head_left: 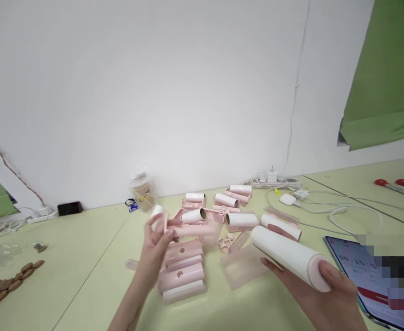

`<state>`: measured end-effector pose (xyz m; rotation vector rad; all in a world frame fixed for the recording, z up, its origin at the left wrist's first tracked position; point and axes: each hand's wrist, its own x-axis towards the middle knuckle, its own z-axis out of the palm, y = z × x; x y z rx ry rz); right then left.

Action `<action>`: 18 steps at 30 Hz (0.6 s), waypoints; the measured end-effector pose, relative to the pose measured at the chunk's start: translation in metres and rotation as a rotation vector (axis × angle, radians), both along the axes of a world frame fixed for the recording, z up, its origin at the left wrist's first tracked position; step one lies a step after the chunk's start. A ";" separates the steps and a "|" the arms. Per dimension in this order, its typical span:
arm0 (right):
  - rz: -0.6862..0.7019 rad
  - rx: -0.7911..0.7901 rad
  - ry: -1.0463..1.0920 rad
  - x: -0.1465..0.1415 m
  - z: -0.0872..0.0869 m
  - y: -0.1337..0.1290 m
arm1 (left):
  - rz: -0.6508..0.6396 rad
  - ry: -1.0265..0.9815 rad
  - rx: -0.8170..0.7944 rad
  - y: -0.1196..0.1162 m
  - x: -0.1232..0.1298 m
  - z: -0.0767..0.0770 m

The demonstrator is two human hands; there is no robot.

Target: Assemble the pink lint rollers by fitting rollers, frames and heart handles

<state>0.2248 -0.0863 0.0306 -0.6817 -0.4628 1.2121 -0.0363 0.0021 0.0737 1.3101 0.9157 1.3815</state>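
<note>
My right hand [331, 294] is wrapped round a white lint roller [285, 255] with a pink end cap, holding it tilted above the table at right. In my left hand [157, 239] is a pink plastic holder [191, 230], gripped at its left end and partly blurred. Below that hand lie two pink cases [184, 275] with white rolls inside. Behind the hands are several white rolls [241, 221] in or against pink parts. A translucent cover [245, 266] lies between my hands, near small pink pieces [225, 243].
A phone [352, 266] showing a timer lies at the right. Behind it are white cables [340, 211] and a power strip [274, 183]. A bagged cup [142, 191] and a black phone [69, 208] stand by the wall. Wooden links [12, 282] lie at left, red-topped tools [400, 184] at right.
</note>
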 end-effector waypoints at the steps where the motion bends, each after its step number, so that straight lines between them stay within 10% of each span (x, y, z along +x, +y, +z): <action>1: -0.017 0.020 -0.018 0.001 0.001 0.000 | -0.079 -0.106 -0.068 -0.008 0.014 -0.004; 8: 0.037 0.175 -0.188 -0.004 0.007 -0.001 | -0.321 -0.378 -0.647 -0.055 0.092 -0.032; 13: 0.374 0.292 -0.496 -0.016 -0.009 -0.002 | -0.289 -0.568 -0.648 -0.072 0.104 -0.046; 18: 0.412 0.313 -0.721 -0.022 -0.020 -0.005 | -0.475 -0.739 -0.712 -0.073 0.099 -0.051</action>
